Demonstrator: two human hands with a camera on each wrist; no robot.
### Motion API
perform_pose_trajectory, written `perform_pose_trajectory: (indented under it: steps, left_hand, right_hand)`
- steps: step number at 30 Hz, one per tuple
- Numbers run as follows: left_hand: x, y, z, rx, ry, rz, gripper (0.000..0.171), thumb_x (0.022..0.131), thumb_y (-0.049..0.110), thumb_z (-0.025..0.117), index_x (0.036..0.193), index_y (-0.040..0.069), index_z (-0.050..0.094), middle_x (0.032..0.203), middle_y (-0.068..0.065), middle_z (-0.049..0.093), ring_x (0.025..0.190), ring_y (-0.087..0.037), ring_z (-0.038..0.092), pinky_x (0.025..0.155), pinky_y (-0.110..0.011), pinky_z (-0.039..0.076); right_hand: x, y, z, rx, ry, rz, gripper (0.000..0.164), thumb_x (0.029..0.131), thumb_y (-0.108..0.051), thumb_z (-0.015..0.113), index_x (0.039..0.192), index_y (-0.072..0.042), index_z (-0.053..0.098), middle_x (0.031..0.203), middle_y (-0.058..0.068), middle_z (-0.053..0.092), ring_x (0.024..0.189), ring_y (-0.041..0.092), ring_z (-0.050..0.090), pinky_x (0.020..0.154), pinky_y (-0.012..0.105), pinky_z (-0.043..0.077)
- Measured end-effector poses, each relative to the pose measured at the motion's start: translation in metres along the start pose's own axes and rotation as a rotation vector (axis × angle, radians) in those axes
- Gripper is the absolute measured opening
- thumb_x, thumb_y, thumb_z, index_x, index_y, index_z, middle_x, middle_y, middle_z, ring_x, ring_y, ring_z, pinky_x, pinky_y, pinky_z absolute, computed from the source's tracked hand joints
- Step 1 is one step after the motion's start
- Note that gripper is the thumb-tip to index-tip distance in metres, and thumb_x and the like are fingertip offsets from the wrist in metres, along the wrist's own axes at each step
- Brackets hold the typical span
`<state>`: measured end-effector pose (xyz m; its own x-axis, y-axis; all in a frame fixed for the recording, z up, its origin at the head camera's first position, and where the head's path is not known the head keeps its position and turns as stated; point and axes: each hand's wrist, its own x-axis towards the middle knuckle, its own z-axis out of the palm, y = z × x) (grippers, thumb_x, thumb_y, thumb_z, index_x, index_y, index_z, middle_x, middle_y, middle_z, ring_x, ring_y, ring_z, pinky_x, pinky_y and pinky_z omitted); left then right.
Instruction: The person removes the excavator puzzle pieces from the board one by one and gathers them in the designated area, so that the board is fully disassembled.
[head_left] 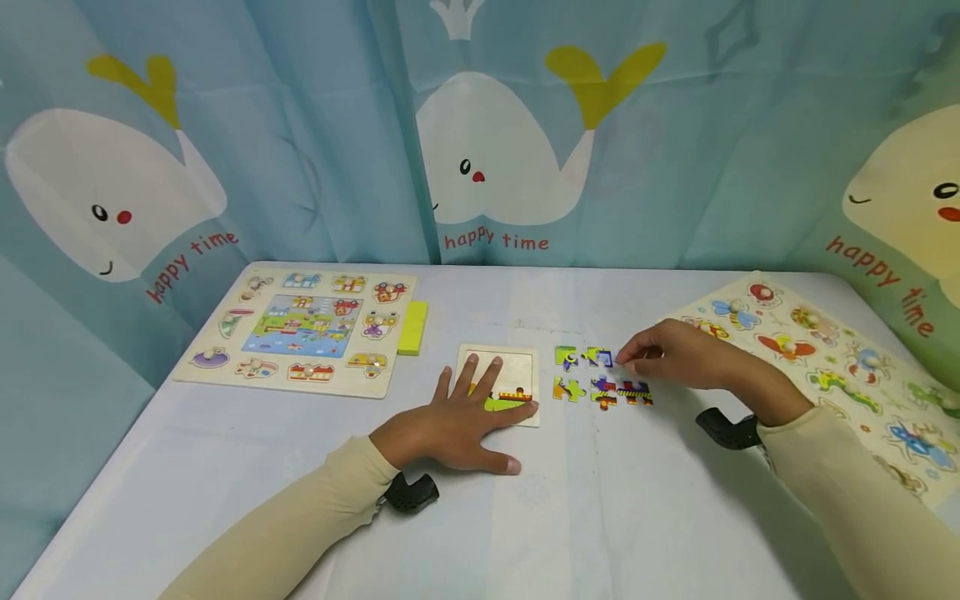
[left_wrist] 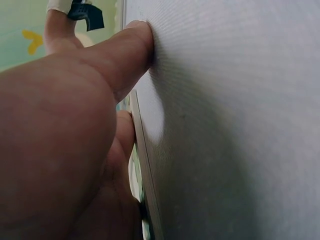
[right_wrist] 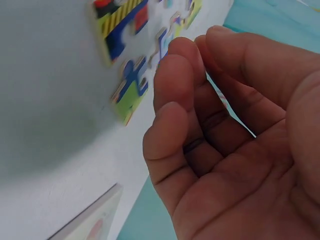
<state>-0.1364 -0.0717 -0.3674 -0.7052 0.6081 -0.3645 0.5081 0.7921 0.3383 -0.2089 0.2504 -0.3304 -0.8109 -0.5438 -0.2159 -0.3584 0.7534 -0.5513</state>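
Note:
My left hand [head_left: 461, 425] lies spread over a small wooden puzzle board [head_left: 525, 367], fingers straight across it. Its thumb rests on the tabletop, as the left wrist view also shows. Partly hidden beneath the fingers is a green and orange picture on the board. Right of it lie several jigsaw pieces [head_left: 567, 389] in two rows. My right hand [head_left: 686, 358] is at the right edge of the upper right jigsaw piece [head_left: 602, 357], fingers loosely bent. In the right wrist view, nothing shows gripped between the thumb and fingers [right_wrist: 172, 82]; the fingertips partly cover a piece behind them.
A peg puzzle board [head_left: 202, 333] with vehicle pictures lies at the back left, a yellow block [head_left: 412, 328] by its right edge. An insect peg puzzle board [head_left: 810, 358] lies at the right, under the right forearm. A blue whale-print curtain [head_left: 322, 183] hangs behind the table.

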Motion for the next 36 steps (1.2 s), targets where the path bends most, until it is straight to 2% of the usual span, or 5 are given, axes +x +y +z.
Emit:
perform_pose_trajectory:
  steps: [5, 14, 21, 28, 36]
  left_hand:
    - [0.000, -0.001, 0.001, -0.002, 0.010, 0.006, 0.074, 0.088, 0.065, 0.055, 0.152, 0.046, 0.023, 0.160, -0.008, -0.019, 0.141, -0.035, -0.027, 0.109, -0.060, -0.011]
    - [0.001, -0.002, 0.001, -0.015, 0.028, 0.017, 0.075, 0.088, 0.065, 0.056, 0.152, 0.046, 0.023, 0.158, -0.007, -0.026, 0.139, -0.029, -0.032, 0.108, -0.061, -0.010]
    - [-0.001, 0.002, -0.001, -0.021, 0.036, 0.032, 0.076, 0.088, 0.063, 0.058, 0.153, 0.044, 0.025, 0.157, -0.008, -0.028, 0.138, -0.030, -0.033, 0.110, -0.060, -0.005]
    - [-0.003, 0.003, 0.001, 0.006, 0.063, 0.033, 0.075, 0.089, 0.063, 0.057, 0.153, 0.043, 0.024, 0.157, -0.009, -0.028, 0.138, -0.032, -0.034, 0.111, -0.060, -0.003]
    - [-0.014, 0.002, 0.003, 0.078, 0.106, 0.015, 0.072, 0.089, 0.060, 0.060, 0.152, 0.044, 0.028, 0.158, -0.012, -0.026, 0.137, -0.035, -0.035, 0.110, -0.062, -0.003]
  right_hand:
    - [0.008, -0.010, 0.004, 0.023, 0.003, -0.010, 0.015, 0.092, -0.005, 0.064, 0.104, -0.006, 0.073, 0.102, 0.002, 0.068, 0.089, 0.020, 0.053, 0.074, 0.033, 0.047]
    - [0.027, -0.034, 0.011, 0.042, 0.011, -0.135, 0.014, 0.093, -0.003, 0.063, 0.102, -0.003, 0.073, 0.101, 0.004, 0.070, 0.085, 0.016, 0.059, 0.076, 0.033, 0.050]
    - [0.040, -0.048, 0.017, 0.083, -0.026, -0.156, 0.015, 0.093, -0.002, 0.061, 0.104, 0.000, 0.072, 0.102, 0.007, 0.070, 0.086, 0.016, 0.061, 0.079, 0.035, 0.051]
    - [0.049, -0.053, 0.021, 0.093, -0.043, -0.184, 0.015, 0.094, -0.003, 0.061, 0.105, 0.000, 0.071, 0.100, 0.007, 0.070, 0.085, 0.015, 0.061, 0.080, 0.035, 0.051]
    - [0.055, -0.058, 0.028, 0.117, -0.041, -0.210, 0.015, 0.094, -0.003, 0.062, 0.104, 0.001, 0.071, 0.099, 0.007, 0.071, 0.085, 0.016, 0.061, 0.081, 0.034, 0.051]
